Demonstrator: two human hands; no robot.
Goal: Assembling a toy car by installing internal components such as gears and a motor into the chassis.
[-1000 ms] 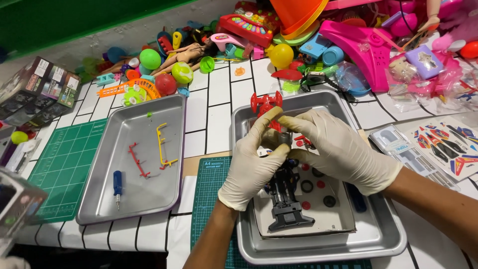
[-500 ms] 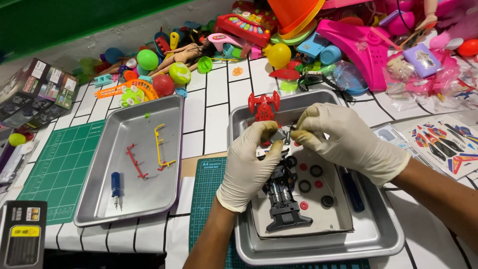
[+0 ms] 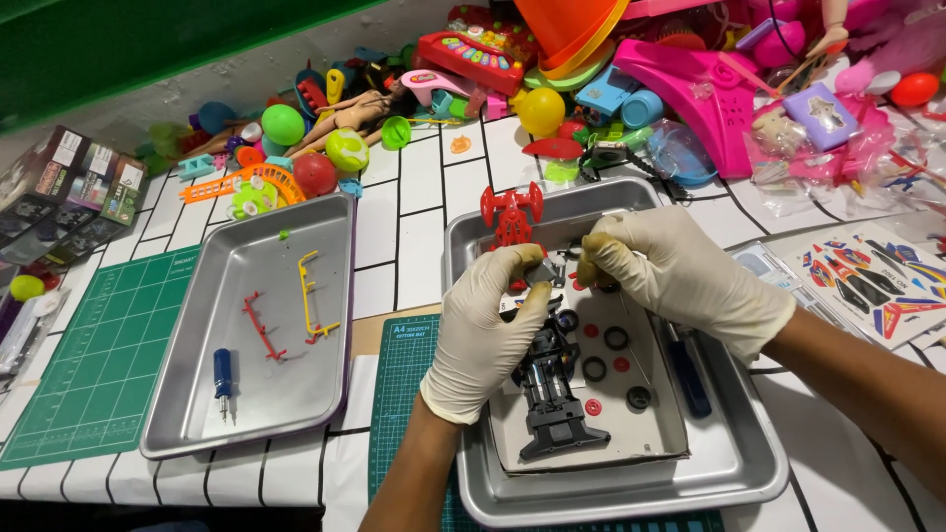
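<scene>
Nearest the camera: steel tray (image 3: 729, 483) on the R side of the white tiled tabletop (image 3: 424, 197), sitting partly on a green cutting mat (image 3: 394, 394). Inside it, a white card insert (image 3: 650, 433) w/ a black toy car chassis (image 3: 552, 394) lying lengthwise, front end toward the viewer. Loose black tyres (image 3: 616, 338) and small red hubs (image 3: 592, 406) scattered on the card beside it; blue screwdriver (image 3: 687, 372) along the tray's R side.

Left hand (image 3: 488, 330), white glove, fingers curled round the far end of the chassis, thumb and forefinger pinching a small dark part there. Right hand (image 3: 680, 276), also gloved, fingers bunched, tips pinched at the same spot just opposite the L; what it grips is too small to tell. Hands nearly touch at the fingertips.

Just past them, a red toy car body (image 3: 511, 212) stands on the tray's far rim.

To the L, 2nd steel tray (image 3: 197, 433) w/ a yellow plastic sprue (image 3: 313, 294), red sprue (image 3: 258, 325) and a small blue-handled screwdriver (image 3: 223, 379). Further L, larger green cutting mat (image 3: 89, 374). Far R, sticker sheet (image 3: 867, 281).

Farthest back: heap of bright plastic toys (image 3: 552, 69) along the wall, small boxes (image 3: 69, 182) at far L.
</scene>
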